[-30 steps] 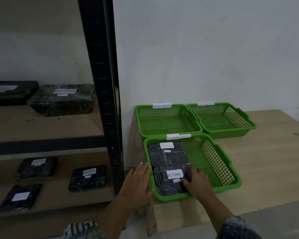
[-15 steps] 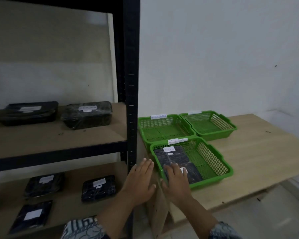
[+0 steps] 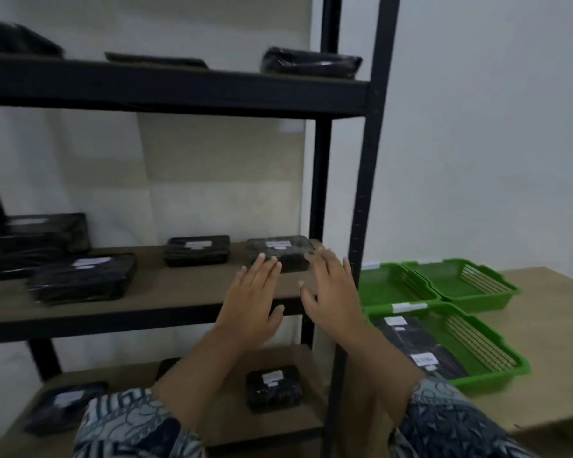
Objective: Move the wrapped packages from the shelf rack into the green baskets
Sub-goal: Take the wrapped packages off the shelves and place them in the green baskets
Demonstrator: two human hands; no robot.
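- The left hand [image 3: 252, 302] and the right hand [image 3: 331, 292] are both raised in front of the middle shelf of the black shelf rack [image 3: 364, 193]. Their fingers are straight and spread, and they hold nothing.
- Between the two hands sits the end package [image 3: 280, 256], dark and plastic-wrapped, at the right end of the middle shelf. The left fingertips overlap its front edge, but I cannot tell whether they touch it.
- It carries a white label on top, and the writing is too blurred to read.
- Just to its left lies a second package [image 3: 197, 254], then a wider package [image 3: 83, 280] nearer the front. Both have white labels that cannot be read.
- More wrapped packages lie on the top shelf, among them the top package [image 3: 311, 62].
- On the shelf below, the lower package [image 3: 273, 388] shows a white label, also unreadable.
- To the right of the rack, three green baskets stand on a wooden table [image 3: 556, 325].
- The near basket [image 3: 516, 368] holds two dark packages against its left side, a rear one [image 3: 404, 328] and a front one [image 3: 434, 358], each with a white label.
- The back left basket [image 3: 391, 285] and the back right basket [image 3: 477, 294] show only green mesh.
- White tags sit on the basket rims, and their text is unreadable.
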